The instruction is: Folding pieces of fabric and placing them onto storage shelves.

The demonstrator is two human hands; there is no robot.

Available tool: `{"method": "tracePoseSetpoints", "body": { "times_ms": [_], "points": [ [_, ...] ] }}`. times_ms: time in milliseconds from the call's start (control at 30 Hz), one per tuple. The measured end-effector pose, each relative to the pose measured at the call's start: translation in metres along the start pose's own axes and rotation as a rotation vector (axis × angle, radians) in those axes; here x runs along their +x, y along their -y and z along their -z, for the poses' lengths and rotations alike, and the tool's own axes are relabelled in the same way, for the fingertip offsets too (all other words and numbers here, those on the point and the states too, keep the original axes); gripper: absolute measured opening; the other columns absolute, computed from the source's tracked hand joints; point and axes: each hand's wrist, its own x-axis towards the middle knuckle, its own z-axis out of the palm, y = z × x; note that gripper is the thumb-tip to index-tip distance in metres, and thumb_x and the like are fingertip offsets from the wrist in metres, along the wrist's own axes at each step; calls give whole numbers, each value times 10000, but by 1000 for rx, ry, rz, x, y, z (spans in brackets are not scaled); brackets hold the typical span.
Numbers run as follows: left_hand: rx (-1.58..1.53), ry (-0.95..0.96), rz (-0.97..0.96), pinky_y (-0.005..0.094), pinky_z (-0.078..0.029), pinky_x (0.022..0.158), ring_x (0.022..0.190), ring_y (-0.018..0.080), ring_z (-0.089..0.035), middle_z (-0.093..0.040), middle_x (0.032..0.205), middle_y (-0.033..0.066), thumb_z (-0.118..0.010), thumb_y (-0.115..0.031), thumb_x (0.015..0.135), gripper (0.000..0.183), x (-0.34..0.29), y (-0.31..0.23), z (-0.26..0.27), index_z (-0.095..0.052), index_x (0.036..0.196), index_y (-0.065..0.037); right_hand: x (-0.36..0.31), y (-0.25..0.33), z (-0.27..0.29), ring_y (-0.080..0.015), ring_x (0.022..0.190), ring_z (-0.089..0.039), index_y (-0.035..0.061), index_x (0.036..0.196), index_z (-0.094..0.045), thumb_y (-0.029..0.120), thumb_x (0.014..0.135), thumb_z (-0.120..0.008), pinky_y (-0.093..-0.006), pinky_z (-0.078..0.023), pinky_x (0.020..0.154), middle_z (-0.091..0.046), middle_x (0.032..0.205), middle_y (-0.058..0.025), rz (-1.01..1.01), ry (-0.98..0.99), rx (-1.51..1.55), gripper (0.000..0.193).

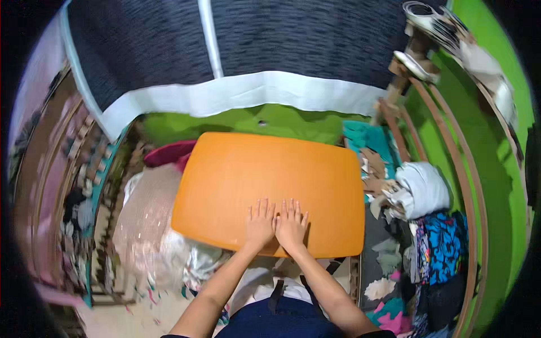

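An orange tabletop [265,174] with rounded corners lies before me, nothing else resting on it. My left hand [261,226] is flat on its near part, fingers stretched out and pointing away from me. Right beside it, my right hand [291,228] also lies palm down with its fingers spread. The two thumbs come close together or touch. Neither hand holds anything.
Left of the table sit a sparkly beige cloth heap [147,217] and a dark red round thing [169,153]. On the right are a white bundle [424,190], blue patterned fabric [445,248] and fabric scraps [389,256]. Wooden rails [459,163] run along the green wall.
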Motion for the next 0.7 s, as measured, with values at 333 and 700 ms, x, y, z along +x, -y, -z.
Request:
{"method": "tracePoseSetpoints", "body": {
  "times_ms": [333,700],
  "points": [
    [99,-149,324,497,-216,1023,1245,298,-337,-376,1339,143,-441,-304,845,444,-108,62,28,-476,1235,-95,-50,83,-34,-322,1292,-242,40,1286,-393,277,862,-411,-566,-137,1019,-294,1384,-161,367,128,41,486],
    [37,-176,683,439,-363,916,1093,291,-484,-519,1170,159,-471,-267,808,404,-214,167,55,-520,1142,-44,-89,216,-92,-350,1074,-487,6,1136,-504,263,865,-412,-499,-376,877,-509,1161,-215,818,282,178,385]
  ]
}}
